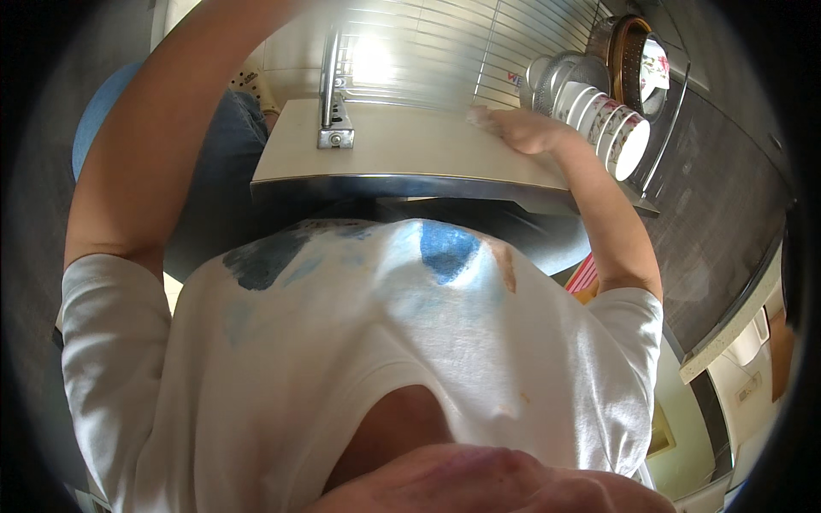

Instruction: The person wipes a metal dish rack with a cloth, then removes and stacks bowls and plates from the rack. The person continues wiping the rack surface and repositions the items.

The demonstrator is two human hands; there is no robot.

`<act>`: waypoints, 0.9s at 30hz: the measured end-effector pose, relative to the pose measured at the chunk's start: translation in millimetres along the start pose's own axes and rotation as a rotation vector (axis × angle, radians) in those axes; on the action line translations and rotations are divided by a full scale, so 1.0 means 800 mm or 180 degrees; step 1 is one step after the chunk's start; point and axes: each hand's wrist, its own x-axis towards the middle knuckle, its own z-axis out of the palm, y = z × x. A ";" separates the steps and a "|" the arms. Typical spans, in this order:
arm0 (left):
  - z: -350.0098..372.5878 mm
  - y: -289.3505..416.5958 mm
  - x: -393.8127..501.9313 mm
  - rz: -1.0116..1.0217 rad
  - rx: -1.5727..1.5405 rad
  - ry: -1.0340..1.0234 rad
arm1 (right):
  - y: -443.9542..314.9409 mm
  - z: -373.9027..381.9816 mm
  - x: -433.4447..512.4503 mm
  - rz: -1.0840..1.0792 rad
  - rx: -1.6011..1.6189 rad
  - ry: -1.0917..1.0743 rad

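Note:
My left arm reaches up past the top edge, and its hand is out of view. My right hand (523, 129) is over the pale inner face of a pull-out cabinet front (410, 141), beside the bowls. Its fingers point left and their tips are blurred, so I cannot tell whether they hold anything. A metal wire rack (436, 38) extends behind this front. At the rack's right side, a row of white floral bowls (628, 147) lies tilted on edge. Round metal mesh strainers (558, 70) stand behind them.
A brown-rimmed perforated round vessel (625, 61) and another floral dish (654, 67) stand at the rack's far right. A metal rail post and bracket (335, 131) rise from the front's left side. My jeans-clad legs flank the front. Dark cabinet panels (718, 192) are on the right.

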 end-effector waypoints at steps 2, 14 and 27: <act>-0.010 0.006 0.002 -0.0814 -0.1189 -0.0031 | -0.014 -0.002 -0.020 -0.0267 0.0121 0.0333; -0.053 0.029 0.010 -0.2069 -0.1436 -0.0719 | -0.034 0.026 -0.184 -0.0065 0.2084 0.1828; 0.002 0.001 -0.009 -0.1465 -0.1255 -0.0077 | 0.169 0.106 -0.251 0.0857 0.2500 0.3077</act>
